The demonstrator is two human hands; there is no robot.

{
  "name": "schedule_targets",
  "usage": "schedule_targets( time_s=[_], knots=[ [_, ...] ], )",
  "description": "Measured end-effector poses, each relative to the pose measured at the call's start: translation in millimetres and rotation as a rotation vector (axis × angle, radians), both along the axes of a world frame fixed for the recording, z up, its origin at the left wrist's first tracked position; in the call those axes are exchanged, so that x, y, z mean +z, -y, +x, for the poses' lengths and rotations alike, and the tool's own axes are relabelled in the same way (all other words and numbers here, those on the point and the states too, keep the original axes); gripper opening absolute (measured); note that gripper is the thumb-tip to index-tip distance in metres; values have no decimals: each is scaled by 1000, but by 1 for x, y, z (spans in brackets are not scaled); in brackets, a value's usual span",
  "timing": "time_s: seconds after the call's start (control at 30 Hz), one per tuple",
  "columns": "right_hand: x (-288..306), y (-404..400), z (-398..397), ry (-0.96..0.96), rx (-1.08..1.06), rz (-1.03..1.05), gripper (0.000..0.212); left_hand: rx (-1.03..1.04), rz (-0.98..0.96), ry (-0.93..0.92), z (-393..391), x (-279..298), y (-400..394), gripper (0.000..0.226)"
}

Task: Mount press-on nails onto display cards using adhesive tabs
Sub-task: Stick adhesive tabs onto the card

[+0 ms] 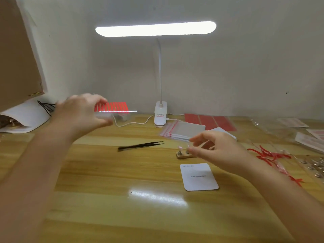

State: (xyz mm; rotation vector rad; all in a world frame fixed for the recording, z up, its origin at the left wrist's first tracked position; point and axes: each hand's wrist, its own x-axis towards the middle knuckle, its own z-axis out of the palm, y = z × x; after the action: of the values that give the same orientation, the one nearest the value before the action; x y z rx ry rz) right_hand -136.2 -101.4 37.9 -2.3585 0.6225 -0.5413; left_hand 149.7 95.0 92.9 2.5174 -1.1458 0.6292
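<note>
Left hand (82, 111) up and far out, fingers curled round a clear box (112, 114) with red strips (117, 107), likely the sticky tabs. Right hand (215, 148) lower and nearer, thumb and fingers close together just over a small wooden stand (184, 155) with little metal pegs. Something tiny and shiny by those fingertips, maybe a nail, but too blurry to tell if pinched. Hands well apart from each other.

White display card (199, 177) flat on the tabletop (122, 199), just below the right hand, bare, no nails on it yet. Black tweezers (140, 146) between the two hands, untouched. Stack of clear bags (184, 130) just past the right hand, red peelings (270, 155) off to its right.

Nails probably very light, hard, smooth and easy to flick away. Best picked up by the side edges, gently, or with the tweezers. Card thin and bendy, so better pressed flat than lifted. Tabs surely sticky, so touched only at a corner.
</note>
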Motion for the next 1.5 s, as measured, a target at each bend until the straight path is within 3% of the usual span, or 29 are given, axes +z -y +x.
schedule_targets(
  time_s=[0.07,0.17,0.3,0.4,0.47,0.53,0.6,0.7,0.77,0.83,0.9,0.97,1.07,1.17,1.33,1.43,1.5],
  knots=[
    [0,-6,1,35,8,48,20,15,-4,152,-12,6,3,64],
    [-6,-14,4,-13,39,54,17,-2,-48,167,-21,8,3,68],
    [-8,-18,8,174,3,166,65,-287,-80,139,-41,14,2,80],
    [-1,-14,6,373,18,412,100,-471,-42,227,-70,14,13,85],
    [3,-10,5,422,61,569,111,-599,-11,324,-90,9,22,81],
    [4,-8,4,432,136,689,101,-698,-2,423,-104,0,31,80],
    [5,-10,4,464,213,734,64,-667,-19,494,-111,-7,38,92],
    [5,-12,4,592,201,767,26,-477,-112,281,-111,-10,38,124],
    [5,-11,4,658,198,823,13,-471,-175,-84,-109,-6,36,131],
    [4,-12,5,673,218,879,11,-546,-287,-569,-105,1,36,118],
    [2,-17,7,683,247,940,19,-567,-402,-900,-101,4,36,77],
    [-1,-22,10,686,286,993,21,-517,-438,-946,-99,3,39,50],
    [-5,-29,13,673,345,1037,29,-451,-420,-894,-100,-2,42,49],
    [-8,-34,13,655,393,1095,34,-514,-363,-967,-106,-4,44,54],
    [-13,-37,14,593,279,1105,38,-618,-440,-1034,-104,2,41,22],
    [-8,-40,13,487,38,812,49,-630,-504,-1038,-105,3,38,4],
    [-1,-42,9,503,-151,508,48,-620,-482,-946,-110,2,38,8]
  ],
)
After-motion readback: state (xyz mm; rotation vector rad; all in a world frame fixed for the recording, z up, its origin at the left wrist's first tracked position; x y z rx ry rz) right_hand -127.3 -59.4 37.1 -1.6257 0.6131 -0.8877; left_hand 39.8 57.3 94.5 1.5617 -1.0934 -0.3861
